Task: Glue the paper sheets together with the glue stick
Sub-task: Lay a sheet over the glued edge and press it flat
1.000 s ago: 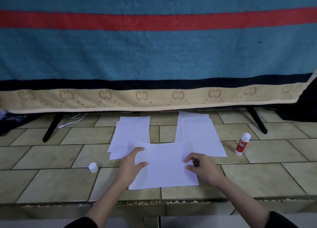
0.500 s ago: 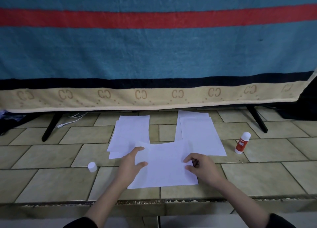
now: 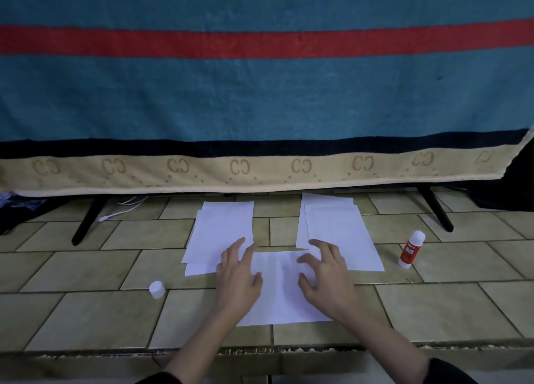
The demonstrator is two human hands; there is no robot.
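Step in hand, likely: pressing the glued sheets (image 3: pixel 281 294) flat at the tiled surface's (image 3: pixel 433 311) near edge. Left hand (image 3: pixel 238 279) and right hand (image 3: pixel 325 279): both spread, palms down. Best smoothed outward from centre. Paper stacks: two. Glue stick (image 3: pixel 411 249): one, upright, right side. Cap (image 3: pixel 157 289): one, left.

Two bare forearms end in the left hand (image 3: pixel 238 279) and right hand (image 3: pixel 326 279), no rings or watch visible. Dark sleeves (image 3: pixel 450 372) sit pushed up near the elbows.
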